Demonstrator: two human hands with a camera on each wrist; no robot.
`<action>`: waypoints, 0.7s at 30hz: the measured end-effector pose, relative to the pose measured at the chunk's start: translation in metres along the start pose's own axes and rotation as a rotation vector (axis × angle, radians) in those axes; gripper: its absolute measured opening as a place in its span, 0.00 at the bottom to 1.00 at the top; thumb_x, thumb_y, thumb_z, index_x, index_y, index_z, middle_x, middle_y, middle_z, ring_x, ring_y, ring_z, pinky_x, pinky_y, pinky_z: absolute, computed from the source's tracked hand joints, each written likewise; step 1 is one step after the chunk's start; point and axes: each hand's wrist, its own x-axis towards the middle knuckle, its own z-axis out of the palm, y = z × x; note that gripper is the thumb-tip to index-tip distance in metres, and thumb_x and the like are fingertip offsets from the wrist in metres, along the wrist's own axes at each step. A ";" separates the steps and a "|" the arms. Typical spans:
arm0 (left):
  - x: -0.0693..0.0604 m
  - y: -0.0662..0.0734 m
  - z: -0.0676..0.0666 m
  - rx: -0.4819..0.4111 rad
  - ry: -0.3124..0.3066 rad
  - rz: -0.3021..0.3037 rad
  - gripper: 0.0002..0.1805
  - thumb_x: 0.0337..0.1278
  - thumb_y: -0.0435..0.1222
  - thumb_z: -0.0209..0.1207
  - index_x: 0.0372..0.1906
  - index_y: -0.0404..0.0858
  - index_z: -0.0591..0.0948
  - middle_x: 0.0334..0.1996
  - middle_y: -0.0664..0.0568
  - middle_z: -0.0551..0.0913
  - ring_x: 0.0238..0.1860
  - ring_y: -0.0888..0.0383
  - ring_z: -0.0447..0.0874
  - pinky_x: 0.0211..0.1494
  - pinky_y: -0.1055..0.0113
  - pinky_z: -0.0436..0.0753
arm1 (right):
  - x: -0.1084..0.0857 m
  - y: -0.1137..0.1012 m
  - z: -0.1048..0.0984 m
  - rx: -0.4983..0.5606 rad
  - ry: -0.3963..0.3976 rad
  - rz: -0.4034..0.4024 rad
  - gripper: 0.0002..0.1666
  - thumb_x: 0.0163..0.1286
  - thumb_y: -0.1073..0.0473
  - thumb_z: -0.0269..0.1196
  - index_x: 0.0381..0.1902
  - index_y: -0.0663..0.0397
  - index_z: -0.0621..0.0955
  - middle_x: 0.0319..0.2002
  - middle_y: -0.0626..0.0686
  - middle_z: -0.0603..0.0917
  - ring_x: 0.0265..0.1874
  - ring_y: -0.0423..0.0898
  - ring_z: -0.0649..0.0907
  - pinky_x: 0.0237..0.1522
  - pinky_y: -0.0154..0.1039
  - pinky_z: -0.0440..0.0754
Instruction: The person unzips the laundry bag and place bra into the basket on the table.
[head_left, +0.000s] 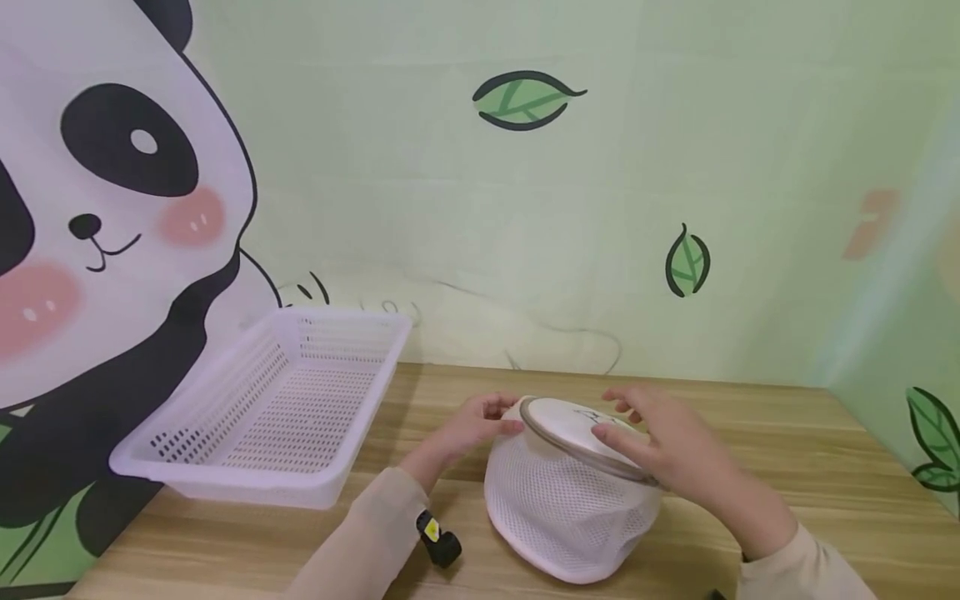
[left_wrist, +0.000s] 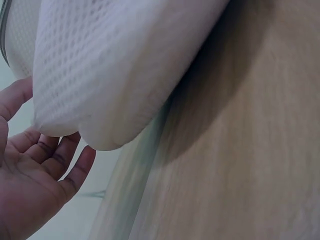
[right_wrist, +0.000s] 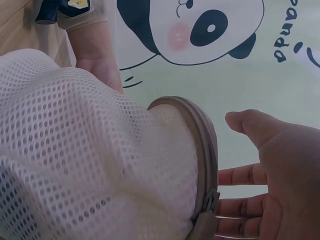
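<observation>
Backdrop: panda-and-leaf print (head_left: 420, 208), upright beyond both hands.
Tabletop: wood-grain surface (head_left: 780, 467) beneath the hands, bearing the goods.
Basket: white, perforated, rectangular (head_left: 247, 487); sits to the left of the left hand, well apart from it.
Mesh bag: white, soft-sided (head_left: 570, 508); rests on the tabletop between the two hands, its wall slack and creased.
Lid: pale disc (head_left: 562, 423) with a dark print, tilted, nearer the right hand; it appears closed.
Right hand: thumb and fingers spread wide (head_left: 667, 442); the thumb stands off the lid, the fingers reach behind its rim. Firm contact cannot be confirmed.
Left hand: fingers loose and parted (head_left: 472, 429), touching the bag's side near the rim; no firm grip shows. Judged step: steadying and positioning the bag.
Zip: grey-brown band (right_wrist: 205, 145) around the lid, beside the right fingers.
Zip slider: near the right fingertips (right_wrist: 209, 202), not held. In this inspector's judgement, working it calls for a right-hand pinch while the left steadies the rim.
</observation>
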 end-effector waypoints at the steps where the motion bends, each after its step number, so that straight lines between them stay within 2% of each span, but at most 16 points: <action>1: 0.000 0.000 0.000 -0.001 0.000 -0.009 0.24 0.57 0.33 0.61 0.58 0.28 0.75 0.45 0.43 0.82 0.40 0.65 0.77 0.46 0.73 0.77 | 0.000 0.000 0.000 -0.002 0.000 -0.003 0.30 0.67 0.42 0.59 0.58 0.56 0.76 0.49 0.57 0.84 0.46 0.53 0.83 0.45 0.53 0.81; 6: -0.003 -0.001 -0.001 -0.006 -0.007 -0.010 0.21 0.56 0.32 0.62 0.54 0.28 0.77 0.40 0.50 0.83 0.38 0.64 0.78 0.47 0.72 0.76 | -0.001 -0.005 0.001 -0.011 -0.003 -0.015 0.30 0.66 0.41 0.59 0.57 0.55 0.77 0.49 0.56 0.84 0.47 0.53 0.83 0.46 0.53 0.81; 10: -0.007 0.002 0.001 -0.030 0.019 -0.001 0.19 0.55 0.30 0.61 0.52 0.27 0.77 0.36 0.55 0.82 0.38 0.64 0.77 0.47 0.71 0.76 | -0.002 -0.009 0.001 -0.024 -0.009 -0.030 0.29 0.66 0.40 0.59 0.55 0.54 0.78 0.51 0.55 0.83 0.48 0.53 0.82 0.46 0.53 0.81; 18: -0.019 0.013 0.008 0.019 0.115 0.033 0.17 0.57 0.30 0.60 0.51 0.29 0.78 0.45 0.42 0.83 0.40 0.63 0.77 0.46 0.72 0.77 | -0.005 -0.016 0.004 -0.048 0.018 -0.089 0.25 0.65 0.42 0.61 0.51 0.53 0.79 0.49 0.53 0.83 0.46 0.50 0.82 0.47 0.50 0.81; 21: -0.024 0.014 0.011 0.041 0.162 0.053 0.15 0.58 0.29 0.60 0.50 0.29 0.78 0.43 0.41 0.82 0.38 0.63 0.77 0.43 0.72 0.78 | -0.006 -0.019 0.005 -0.059 0.025 -0.105 0.24 0.64 0.43 0.62 0.50 0.52 0.80 0.48 0.52 0.84 0.46 0.49 0.82 0.47 0.50 0.81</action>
